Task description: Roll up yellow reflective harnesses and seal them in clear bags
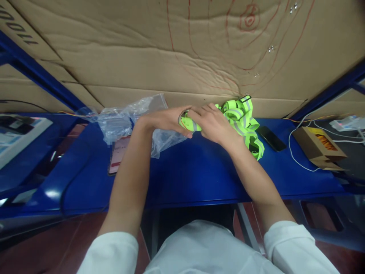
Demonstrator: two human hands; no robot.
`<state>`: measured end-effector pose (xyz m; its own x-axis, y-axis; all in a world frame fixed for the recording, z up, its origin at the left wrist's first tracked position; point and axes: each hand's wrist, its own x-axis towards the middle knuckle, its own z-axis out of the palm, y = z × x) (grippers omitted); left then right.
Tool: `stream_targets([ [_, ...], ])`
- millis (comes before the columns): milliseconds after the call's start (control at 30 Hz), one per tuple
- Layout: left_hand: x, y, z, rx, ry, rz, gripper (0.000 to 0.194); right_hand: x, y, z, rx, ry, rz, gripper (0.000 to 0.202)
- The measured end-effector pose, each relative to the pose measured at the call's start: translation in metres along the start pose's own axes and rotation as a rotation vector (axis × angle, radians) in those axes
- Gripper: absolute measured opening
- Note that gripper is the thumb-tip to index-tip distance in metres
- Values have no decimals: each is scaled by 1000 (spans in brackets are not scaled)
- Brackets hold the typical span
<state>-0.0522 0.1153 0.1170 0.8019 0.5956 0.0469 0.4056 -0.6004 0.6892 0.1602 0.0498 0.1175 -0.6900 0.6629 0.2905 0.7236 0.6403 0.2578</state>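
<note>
1. Your left hand (171, 118) and right hand (212, 122) are holding a neon strap (188, 124), its long axis running roughly from 9 to 3 o'clock.
2. Soft, gray-striped loops (241, 118) are lying at your right hand's 3 o'clock.

You have two hands, one left (170, 120) and one right (212, 123); two phones, one at left (117, 154) and one at right (270, 138); one desk (196, 171); one small open box (315, 144). You can't count the overlapping neon bands (238, 116) or clear bags (115, 121).
</note>
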Motion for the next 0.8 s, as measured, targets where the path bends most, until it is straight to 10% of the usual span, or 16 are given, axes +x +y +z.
stream_targets([
  [500, 9, 18, 16, 188, 153, -29, 77, 4, -1, 14, 48, 16, 149, 50],
  [800, 15, 4, 20, 175, 48, -29, 69, 13, -23, 26, -87, -75, 241, 36],
])
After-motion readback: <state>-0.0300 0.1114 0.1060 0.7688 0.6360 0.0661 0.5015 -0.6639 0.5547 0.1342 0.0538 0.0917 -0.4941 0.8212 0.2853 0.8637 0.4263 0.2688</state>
